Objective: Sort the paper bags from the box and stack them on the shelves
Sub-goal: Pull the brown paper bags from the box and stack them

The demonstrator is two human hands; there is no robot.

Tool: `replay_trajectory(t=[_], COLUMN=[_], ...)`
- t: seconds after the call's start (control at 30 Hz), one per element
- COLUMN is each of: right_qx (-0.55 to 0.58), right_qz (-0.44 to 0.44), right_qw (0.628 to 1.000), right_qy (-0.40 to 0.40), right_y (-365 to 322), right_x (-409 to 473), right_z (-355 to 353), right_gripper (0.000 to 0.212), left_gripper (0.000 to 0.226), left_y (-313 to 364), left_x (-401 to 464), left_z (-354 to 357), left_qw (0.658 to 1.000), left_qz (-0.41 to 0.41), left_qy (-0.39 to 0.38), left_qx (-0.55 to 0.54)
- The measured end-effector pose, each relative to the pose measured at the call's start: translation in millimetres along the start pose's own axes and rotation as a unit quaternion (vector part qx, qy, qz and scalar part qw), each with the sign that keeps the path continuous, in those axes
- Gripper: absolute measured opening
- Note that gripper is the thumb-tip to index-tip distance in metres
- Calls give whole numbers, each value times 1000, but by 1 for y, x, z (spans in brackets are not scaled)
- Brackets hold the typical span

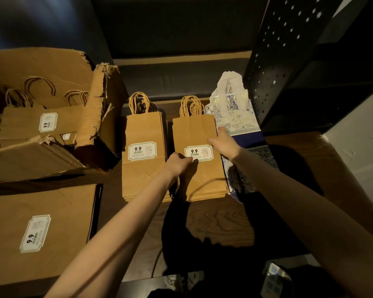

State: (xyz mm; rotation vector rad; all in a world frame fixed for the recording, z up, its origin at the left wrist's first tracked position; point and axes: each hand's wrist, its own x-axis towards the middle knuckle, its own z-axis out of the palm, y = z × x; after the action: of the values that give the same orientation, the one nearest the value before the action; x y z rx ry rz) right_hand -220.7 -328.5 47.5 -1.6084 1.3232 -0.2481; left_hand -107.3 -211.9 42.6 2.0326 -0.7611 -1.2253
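Squaring the right brown stack on the shelf; left hand pinches its near-left edge, right hand lies flat; next, probably fetching more from the box.

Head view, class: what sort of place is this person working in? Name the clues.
Probably a shop's stockroom or storage corner. Clues: stacks of identical brown paper bags with printed 9.9 labels on a wooden shelf, a torn cardboard box holding more, and a black perforated metal rack.
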Motion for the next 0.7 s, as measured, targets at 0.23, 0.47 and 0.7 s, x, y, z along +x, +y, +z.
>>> replay_trajectory(t=[0.23, 0.47, 0.7], right_qx=[37, -39, -118], right_qz=[-65, -207, -280], right_qw=[996, 977, 952], right_qy=[44, 21, 39], right_y=[-59, -142, -214], right_x=[-18, -50, -73], right_z=[-30, -32, 9], right_gripper=[17, 16, 14], left_gripper=[19, 24, 25], left_y=[52, 100, 99], left_x=[-32, -59, -73], left_z=[-42, -113, -205], left_qw=[995, 978, 956], left_qz=[93, 208, 283], left_qy=[-26, 31, 72], left_qx=[-33, -14, 33])
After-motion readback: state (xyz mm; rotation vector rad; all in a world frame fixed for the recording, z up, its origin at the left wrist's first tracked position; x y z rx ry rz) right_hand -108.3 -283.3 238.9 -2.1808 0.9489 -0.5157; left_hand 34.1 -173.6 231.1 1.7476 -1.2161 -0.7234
